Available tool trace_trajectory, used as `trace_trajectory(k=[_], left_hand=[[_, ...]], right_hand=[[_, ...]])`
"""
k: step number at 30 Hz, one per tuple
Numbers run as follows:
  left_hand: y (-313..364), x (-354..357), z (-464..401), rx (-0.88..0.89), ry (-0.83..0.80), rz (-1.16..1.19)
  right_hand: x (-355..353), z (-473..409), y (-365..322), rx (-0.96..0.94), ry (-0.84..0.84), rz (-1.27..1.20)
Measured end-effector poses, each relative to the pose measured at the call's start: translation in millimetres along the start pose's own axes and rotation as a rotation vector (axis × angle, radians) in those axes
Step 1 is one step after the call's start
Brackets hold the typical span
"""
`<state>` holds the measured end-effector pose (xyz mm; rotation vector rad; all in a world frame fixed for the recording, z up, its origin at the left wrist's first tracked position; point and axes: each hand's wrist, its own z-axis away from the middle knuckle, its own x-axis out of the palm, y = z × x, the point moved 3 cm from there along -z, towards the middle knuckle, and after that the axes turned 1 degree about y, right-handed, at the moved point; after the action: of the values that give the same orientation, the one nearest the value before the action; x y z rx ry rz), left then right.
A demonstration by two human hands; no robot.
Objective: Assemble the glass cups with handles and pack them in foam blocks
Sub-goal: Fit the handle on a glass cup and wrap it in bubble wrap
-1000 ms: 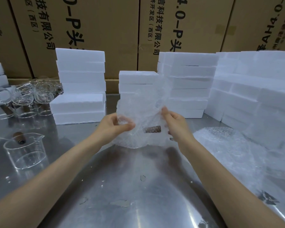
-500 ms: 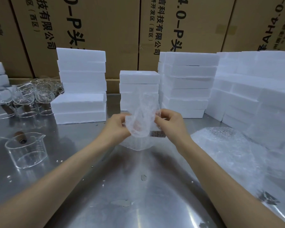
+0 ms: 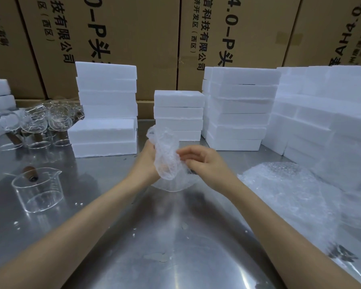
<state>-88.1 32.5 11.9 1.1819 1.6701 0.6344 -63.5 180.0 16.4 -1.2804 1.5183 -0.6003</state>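
Head view, one frame. I see both hands meeting over the middle of the steel counter (image 3: 175,257). The left hand (image 3: 147,161) grips a crumpled sheet of bubble wrap (image 3: 165,155) from the left side, fingers curled behind it; the sheet bunches up above the hand. The right hand (image 3: 204,161) is at the wrap's right edge, fingers loosely bent — its lower fingers appear to pinch the wrap, though blur leaves the contact uncertain. Below the bunched wrap a rounded clear edge shows, probably the wrapped glass cup (image 3: 172,185), sitting just over the counter; I cannot tell if it touches.

A bare glass cup with handle (image 3: 37,188) stands upright at left, well apart from the hands, its brown handle pointing away from me. More glass cups (image 3: 44,124) cluster at far left, behind it.

Stacks of foam blocks (image 3: 106,109) line the back — left, centre, right. A loose pile of bubble wrap sheets (image 3: 290,190) lies to the right. Cardboard boxes (image 3: 133,38) form the backdrop.
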Motion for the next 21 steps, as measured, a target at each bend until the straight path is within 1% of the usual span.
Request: trace_trajectory(k=[1, 2, 4, 5, 7, 9, 11, 12, 13, 15, 16, 17, 18, 20, 21], left_hand=[[1.0, 0.4, -1.1, -0.035, -0.017, 0.028], [-2.5, 1.1, -1.8, -0.085, -0.071, 0.099], [-2.8, -2.1, 6.8, -0.241, -0.127, 0.180], [-1.7, -2.3, 9.4, -0.302, -0.175, 0.257], [5.6, 0.5, 12.8, -0.332, -0.336, 0.487], [11.3, -2.9, 13.7, -0.420, -0.430, 0.569], [9.7, -12.2, 8.1, -0.440, -0.430, 0.520], [7.3, -18.0, 3.3, -0.396, -0.394, 0.438], [7.6, -23.3, 0.1, -0.329, -0.345, 0.310], [12.2, -31.0, -4.1, -0.130, -0.220, 0.030], [15.9, -32.8, -4.9, -0.041, -0.193, -0.051], [19.6, -33.0, -5.1, 0.018, -0.215, -0.099], [23.7, -32.1, -4.5, 0.061, -0.276, -0.127], [33.9, -31.3, -0.4, 0.091, -0.406, -0.177], [37.7, -32.7, 1.0, 0.087, -0.445, -0.200]], right_hand=[[2.5, -0.7, -0.3, -0.017, -0.048, 0.077], [4.5, -1.5, -0.2, -0.041, -0.088, 0.165], [7.1, -3.2, 2.5, -0.086, -0.133, 0.349], [7.5, -3.4, 4.8, -0.085, -0.141, 0.437], [7.9, -0.9, 5.8, -0.060, -0.154, 0.558], [9.2, 1.0, 4.7, -0.083, -0.168, 0.632], [11.5, 3.2, 1.4, -0.122, -0.170, 0.692], [12.4, 3.7, 0.5, -0.131, -0.162, 0.707], [12.9, 3.6, 0.2, -0.143, -0.152, 0.718], [15.1, 2.7, 1.1, -0.165, -0.145, 0.750], [16.1, 2.4, 1.5, -0.170, -0.138, 0.757], [16.7, 1.6, 1.8, -0.180, -0.122, 0.753], [16.6, 0.7, 2.5, -0.182, -0.094, 0.736], [15.5, -0.4, 3.9, -0.174, -0.034, 0.668], [14.6, -0.7, 4.6, -0.173, -0.015, 0.629]])
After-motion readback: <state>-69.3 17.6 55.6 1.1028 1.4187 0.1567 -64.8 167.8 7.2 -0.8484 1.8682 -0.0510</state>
